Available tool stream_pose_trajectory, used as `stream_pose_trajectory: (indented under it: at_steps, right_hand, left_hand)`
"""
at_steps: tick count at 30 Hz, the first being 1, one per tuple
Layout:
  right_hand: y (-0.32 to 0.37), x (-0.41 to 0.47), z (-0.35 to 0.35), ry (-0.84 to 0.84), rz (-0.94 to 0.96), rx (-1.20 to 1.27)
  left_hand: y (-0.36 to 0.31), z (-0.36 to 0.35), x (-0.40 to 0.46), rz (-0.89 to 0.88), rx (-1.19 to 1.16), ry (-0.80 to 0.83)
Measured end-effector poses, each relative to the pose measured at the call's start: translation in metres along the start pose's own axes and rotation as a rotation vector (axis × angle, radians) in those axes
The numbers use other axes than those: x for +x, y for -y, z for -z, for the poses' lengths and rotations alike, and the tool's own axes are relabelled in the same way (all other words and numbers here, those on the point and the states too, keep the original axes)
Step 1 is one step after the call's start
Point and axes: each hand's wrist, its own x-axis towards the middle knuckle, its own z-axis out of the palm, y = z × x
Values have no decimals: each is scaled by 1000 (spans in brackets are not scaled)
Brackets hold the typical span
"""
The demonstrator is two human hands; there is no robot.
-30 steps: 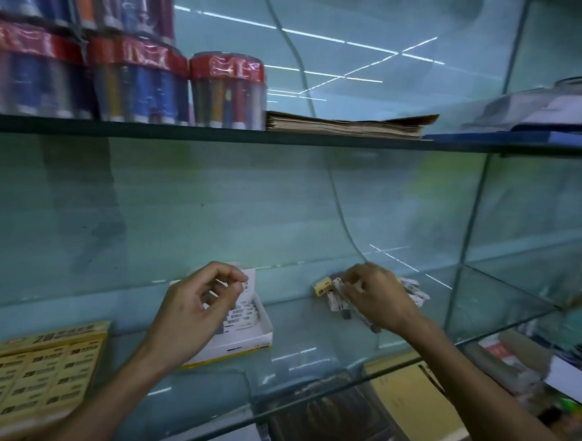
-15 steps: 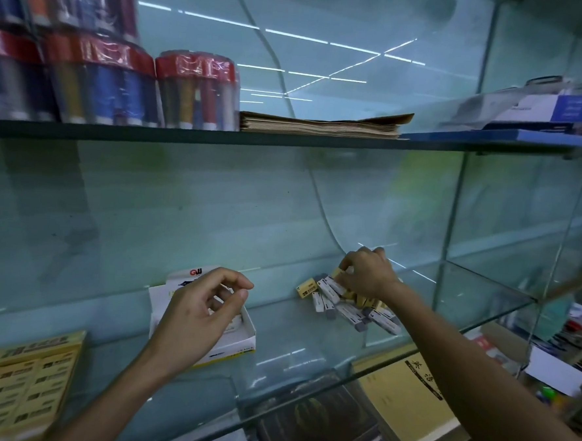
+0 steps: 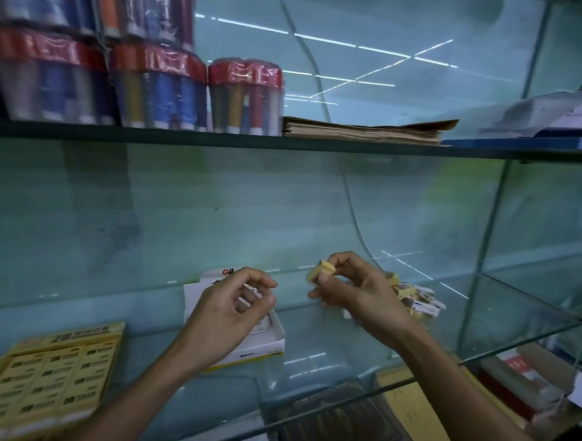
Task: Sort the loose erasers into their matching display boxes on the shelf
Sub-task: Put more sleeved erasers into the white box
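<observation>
My right hand [image 3: 356, 292] has come up off the pile of loose erasers [image 3: 417, 298] and now pinches one yellow eraser [image 3: 320, 271] between thumb and fingertips, held in the air just left of the heap; a second ago that hand was flat down among them, rummaging. I may have another piece tucked under the palm, but I cannot tell. My left hand [image 3: 232, 314] hovers over the white display box [image 3: 268, 346], fingers loosely curled, and seems to nip a small white eraser against the thumb, though it is too blurred to be sure. The white box sits on the glass shelf [image 3: 344, 329] under that hand, and the yellow display box [image 3: 44, 379], its rows nearly full, lies further left near the shelf's front edge. So the pick is made, and this yellow one belongs, I judge, in the yellow box, which means a long carry across my left hand and the white box. The heap on the right remains to be sorted, so the job is well short of done.
</observation>
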Motion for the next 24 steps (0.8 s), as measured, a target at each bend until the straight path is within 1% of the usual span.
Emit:
stream_pose_trajectory:
  at_steps: [3, 7, 10, 12, 14, 16, 18, 20, 24]
  right_hand:
    - [-1, -2, -19, 88, 23, 6]
    - [-2, -1, -38, 191, 44, 122]
    - [0, -1, -48, 225, 42, 108]
    - [1, -2, -51, 221, 24, 72]
    - [3, -4, -52, 216, 5, 44]
    - [4, -5, -54, 220, -4, 28]
    - [5, -5, -57, 229, -4, 15]
    - [4, -4, -60, 235, -4, 12]
    - [3, -1, -67, 225, 19, 6]
  left_hand:
    - [-3, 0, -1, -9, 11, 11]
    - [-5, 4, -2, -47, 11, 1]
    - [-6, 11, -5, -117, 49, -69]
    - [-5, 17, -8, -212, 156, -150]
    - [-3, 26, -10, -359, 341, -206]
    - [1, 35, -11, -523, 565, -194]
    - [4, 41, -11, -640, 749, -185]
    - [5, 44, -12, -694, 839, -190]
    - [6, 47, -14, -688, 867, -198]
